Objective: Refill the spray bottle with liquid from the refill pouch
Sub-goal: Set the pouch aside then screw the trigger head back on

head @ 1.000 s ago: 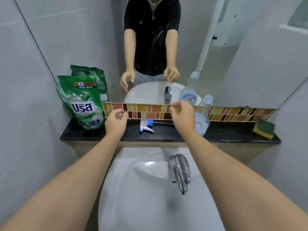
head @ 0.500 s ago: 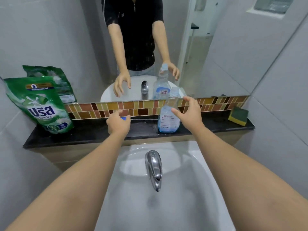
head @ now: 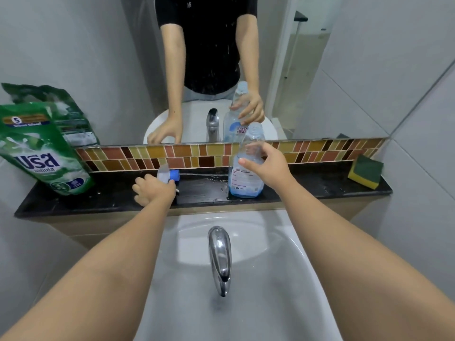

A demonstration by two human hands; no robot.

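A clear spray bottle (head: pixel 246 178) with a little blue liquid at the bottom stands upright and uncapped on the black ledge (head: pixel 307 187). My right hand (head: pixel 268 166) is beside its upper part, fingers curved toward the neck; whether they grip it I cannot tell. The white and blue spray head (head: pixel 170 175) lies on the ledge, its tube pointing right. My left hand (head: pixel 152 190) lies over the spray head; a grip on it is not plain. A green refill pouch (head: pixel 41 153) leans against the left wall.
A yellow and green sponge (head: pixel 366 171) sits at the ledge's right end. Below is a white sink (head: pixel 283 279) with a chrome tap (head: pixel 219 257). A mirror (head: pixel 123 70) above the mosaic tile strip (head: pixel 197 156) reflects a person's arms.
The view has shifted. My left hand has settled lower on the spray head. My right hand stays at the bottle's neck.
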